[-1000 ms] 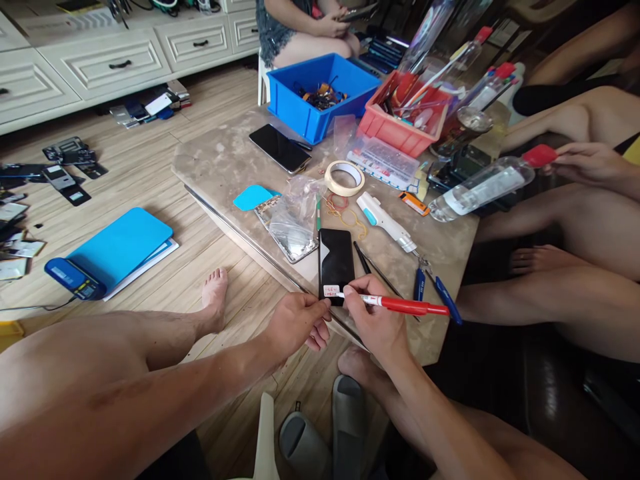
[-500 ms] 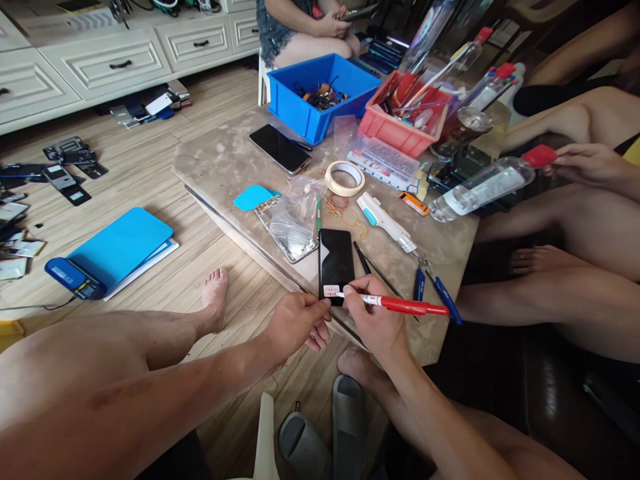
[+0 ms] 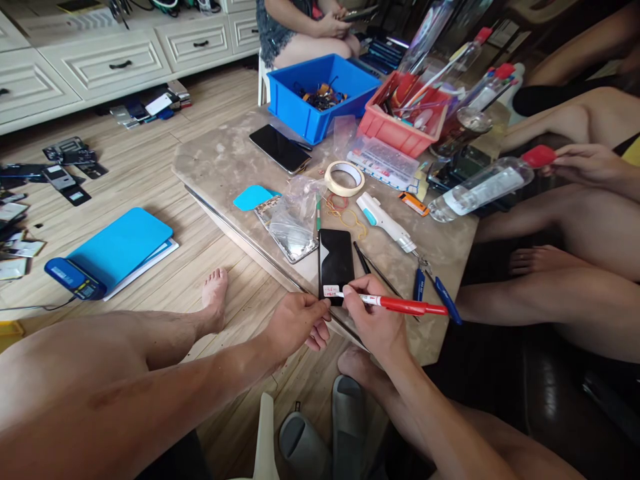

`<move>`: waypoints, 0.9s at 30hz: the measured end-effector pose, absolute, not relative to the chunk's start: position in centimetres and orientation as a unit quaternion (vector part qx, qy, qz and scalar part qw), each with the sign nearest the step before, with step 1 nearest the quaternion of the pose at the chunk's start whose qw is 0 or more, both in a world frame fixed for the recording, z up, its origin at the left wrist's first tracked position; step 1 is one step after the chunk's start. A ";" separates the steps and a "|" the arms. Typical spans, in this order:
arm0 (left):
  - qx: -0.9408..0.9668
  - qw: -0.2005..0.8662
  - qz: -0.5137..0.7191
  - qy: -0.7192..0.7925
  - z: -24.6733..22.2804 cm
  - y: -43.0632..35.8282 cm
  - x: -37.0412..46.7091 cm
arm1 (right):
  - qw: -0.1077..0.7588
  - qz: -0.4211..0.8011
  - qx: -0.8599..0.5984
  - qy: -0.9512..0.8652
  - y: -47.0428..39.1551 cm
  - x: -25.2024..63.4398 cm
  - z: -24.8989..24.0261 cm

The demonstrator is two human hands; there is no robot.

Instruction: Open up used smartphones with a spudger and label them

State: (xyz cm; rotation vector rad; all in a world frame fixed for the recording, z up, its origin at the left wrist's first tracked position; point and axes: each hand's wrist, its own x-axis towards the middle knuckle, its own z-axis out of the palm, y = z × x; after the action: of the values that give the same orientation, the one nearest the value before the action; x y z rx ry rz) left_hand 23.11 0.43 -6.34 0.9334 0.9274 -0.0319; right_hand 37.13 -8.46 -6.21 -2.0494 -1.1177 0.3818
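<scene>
A black phone (image 3: 335, 257) lies at the table's near edge, with a small white label (image 3: 331, 291) bearing red writing near its lower end. My right hand (image 3: 377, 320) grips a red and white marker pen (image 3: 407, 305), its tip at the label. My left hand (image 3: 300, 321) pinches the phone's lower left corner, thumb on top and the other fingers curled below the table edge. Just left of the phone, an opened phone frame (image 3: 287, 230) is partly covered by clear plastic. Dark thin tools (image 3: 380, 267) rest to its right.
Behind are a tape roll (image 3: 345, 179), a white handheld tool (image 3: 385, 222), blue-handled pliers (image 3: 437, 287), a blue bin (image 3: 320, 100) and a red basket (image 3: 405, 113). At right, another person's hand touches a red-capped bottle (image 3: 483, 190). Another phone (image 3: 280, 148) lies farther back.
The marker's tip has shifted very slightly on the label, with a small movement of my right hand. The phone and my left hand stay in place.
</scene>
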 end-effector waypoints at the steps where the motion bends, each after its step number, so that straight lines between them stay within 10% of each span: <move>1: 0.433 0.791 -0.014 0.431 -6.3 0.4 23.1 | 0.378 0.149 -0.802 -0.438 -8.5 37.1 -6.2; 27: 0.427 0.791 -0.020 0.437 -6.2 0.5 23.2 | 0.393 0.162 -0.801 -0.421 -8.5 37.1 -6.3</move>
State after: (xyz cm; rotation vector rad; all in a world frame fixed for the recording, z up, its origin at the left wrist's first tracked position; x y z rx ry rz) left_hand 23.18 0.48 -6.16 0.9196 0.9398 -0.0422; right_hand 37.09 -8.55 -6.30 -2.0327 -1.0695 0.4102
